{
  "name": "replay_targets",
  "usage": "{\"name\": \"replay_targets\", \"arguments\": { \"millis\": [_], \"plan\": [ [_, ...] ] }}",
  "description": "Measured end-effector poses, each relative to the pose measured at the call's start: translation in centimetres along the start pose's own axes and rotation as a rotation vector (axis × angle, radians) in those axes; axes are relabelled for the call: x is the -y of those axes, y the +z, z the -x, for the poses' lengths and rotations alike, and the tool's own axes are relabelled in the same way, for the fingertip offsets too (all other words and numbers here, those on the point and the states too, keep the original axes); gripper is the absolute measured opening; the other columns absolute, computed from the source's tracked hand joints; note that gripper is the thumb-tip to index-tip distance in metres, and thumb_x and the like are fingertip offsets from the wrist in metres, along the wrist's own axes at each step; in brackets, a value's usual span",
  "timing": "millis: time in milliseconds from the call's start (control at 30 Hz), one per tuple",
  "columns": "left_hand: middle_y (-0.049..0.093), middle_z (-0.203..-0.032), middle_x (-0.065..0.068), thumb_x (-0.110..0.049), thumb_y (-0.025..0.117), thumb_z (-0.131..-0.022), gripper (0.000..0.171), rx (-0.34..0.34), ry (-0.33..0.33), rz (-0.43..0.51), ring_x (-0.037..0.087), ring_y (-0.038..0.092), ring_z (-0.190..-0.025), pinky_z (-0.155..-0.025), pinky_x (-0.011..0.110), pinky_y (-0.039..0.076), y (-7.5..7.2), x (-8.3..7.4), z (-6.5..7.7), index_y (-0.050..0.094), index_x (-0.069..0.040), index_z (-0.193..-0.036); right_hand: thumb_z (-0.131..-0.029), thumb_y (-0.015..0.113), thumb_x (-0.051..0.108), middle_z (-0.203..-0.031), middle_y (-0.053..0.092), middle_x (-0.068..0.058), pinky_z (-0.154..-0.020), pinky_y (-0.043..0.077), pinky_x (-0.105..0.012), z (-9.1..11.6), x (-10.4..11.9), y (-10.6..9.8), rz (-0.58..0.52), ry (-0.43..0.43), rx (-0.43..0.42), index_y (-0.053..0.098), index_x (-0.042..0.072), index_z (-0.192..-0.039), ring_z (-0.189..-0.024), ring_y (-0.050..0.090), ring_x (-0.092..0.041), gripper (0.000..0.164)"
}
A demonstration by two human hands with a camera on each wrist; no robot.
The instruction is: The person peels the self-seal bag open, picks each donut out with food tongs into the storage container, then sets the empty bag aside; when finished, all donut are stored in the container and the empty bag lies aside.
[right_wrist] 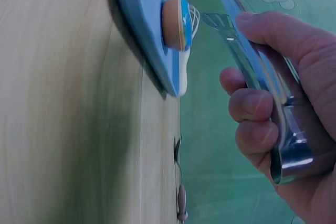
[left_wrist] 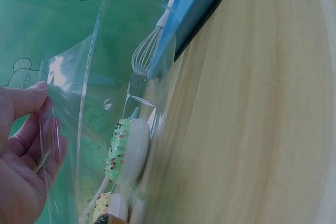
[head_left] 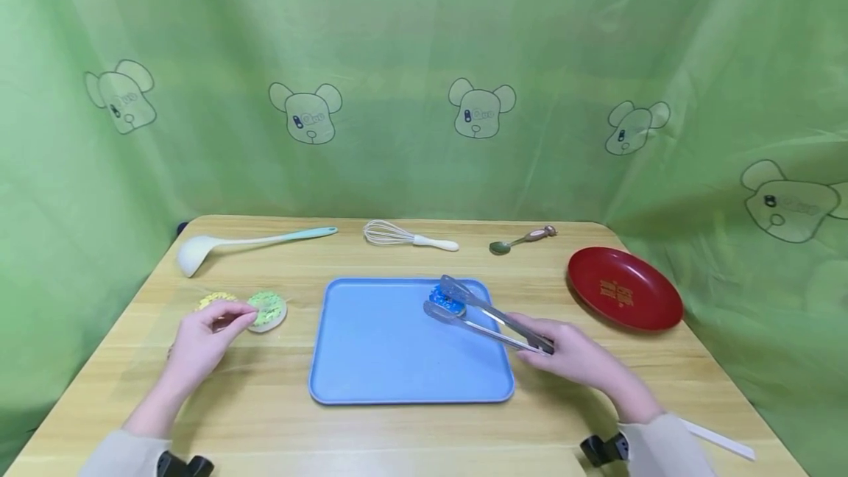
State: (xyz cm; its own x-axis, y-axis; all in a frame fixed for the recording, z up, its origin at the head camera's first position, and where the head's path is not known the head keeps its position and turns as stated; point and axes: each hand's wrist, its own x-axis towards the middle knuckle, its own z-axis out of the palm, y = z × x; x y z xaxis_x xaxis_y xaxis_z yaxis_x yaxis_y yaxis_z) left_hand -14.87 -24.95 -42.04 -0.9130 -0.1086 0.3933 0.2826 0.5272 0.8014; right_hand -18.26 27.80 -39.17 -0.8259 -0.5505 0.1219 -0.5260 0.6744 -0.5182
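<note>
My left hand (head_left: 199,337) pinches the edge of a clear plastic bag (left_wrist: 113,40) between thumb and fingers. Close by are a doughnut with green icing and sprinkles (head_left: 268,308) and one with yellow icing (head_left: 215,298), partly behind the hand; the plastic spreads about them, and I cannot tell whether both are inside. My right hand (head_left: 566,348) grips metal tongs (head_left: 497,319). Their tips are apart and stand above a blue-iced doughnut (head_left: 445,300), not touching it in the right wrist view (right_wrist: 173,23). That doughnut sits at the back right of a blue tray (head_left: 397,359).
Along the table's back lie a ladle (head_left: 232,241), a white whisk (head_left: 404,235) and a small spoon (head_left: 523,239). A red plate (head_left: 649,289) stands at the right edge. A white strip (head_left: 722,442) lies near my right sleeve. Green curtain (head_left: 397,20) surrounds the table.
</note>
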Motion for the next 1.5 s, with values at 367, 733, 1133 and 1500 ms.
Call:
{"name": "replay_targets", "arguments": {
  "millis": [367, 733, 1133, 1500],
  "plan": [
    [0.066, -0.088, 0.009, -0.009, 0.07, -0.083, 0.012, 0.0, 0.006, -0.012, 0.0, 0.057, -0.078, -0.069, 0.011, 0.048, 0.0, -0.1, -0.1, 0.069, -0.002, -0.093, -0.085, 0.069, 0.021, -0.091, 0.06, 0.002, -0.063, 0.047, -0.023, -2.5, 1.5, 1.5, -0.029, -0.071, 0.044, 0.048, 0.013, -0.136, -0.074, 0.051, -0.009, 0.056],
    [0.066, -0.088, 0.011, -0.009, 0.069, -0.084, 0.012, -0.008, 0.017, -0.008, 0.001, 0.057, -0.077, -0.068, 0.012, 0.048, -0.1, -0.2, 0.1, 0.07, -0.003, -0.093, -0.088, 0.066, 0.023, -0.13, 0.054, -0.005, -0.079, 0.048, -0.028, -5.5, 4.1, 3.5, -0.032, -0.145, 0.09, 0.045, 0.014, -0.138, -0.097, 0.054, -0.013, 0.055],
    [0.066, -0.084, 0.003, -0.005, 0.072, -0.08, 0.009, -0.06, 0.098, -0.072, 0.001, 0.055, -0.077, -0.065, 0.012, 0.045, 0.1, -0.6, 0.5, 0.071, -0.007, -0.09, -0.09, 0.062, 0.027, -0.08, 0.052, 0.008, -0.05, 0.038, -0.018, -8.8, 8.7, 7.0, -0.008, -0.238, 0.179, 0.043, 0.016, -0.139, -0.061, 0.041, -0.005, 0.054],
    [0.063, -0.081, -0.001, 0.002, 0.072, -0.077, 0.012, -0.104, 0.159, -0.133, 0.002, 0.053, -0.077, -0.07, 0.011, 0.043, 0.5, -0.6, 0.6, 0.07, -0.005, -0.086, -0.091, 0.06, 0.031, -0.12, 0.059, -0.006, -0.053, 0.044, -0.019, -11.6, 12.4, 10.2, -0.009, -0.191, 0.284, 0.038, 0.022, -0.143, -0.059, 0.046, -0.004, 0.057]
  ]
}}
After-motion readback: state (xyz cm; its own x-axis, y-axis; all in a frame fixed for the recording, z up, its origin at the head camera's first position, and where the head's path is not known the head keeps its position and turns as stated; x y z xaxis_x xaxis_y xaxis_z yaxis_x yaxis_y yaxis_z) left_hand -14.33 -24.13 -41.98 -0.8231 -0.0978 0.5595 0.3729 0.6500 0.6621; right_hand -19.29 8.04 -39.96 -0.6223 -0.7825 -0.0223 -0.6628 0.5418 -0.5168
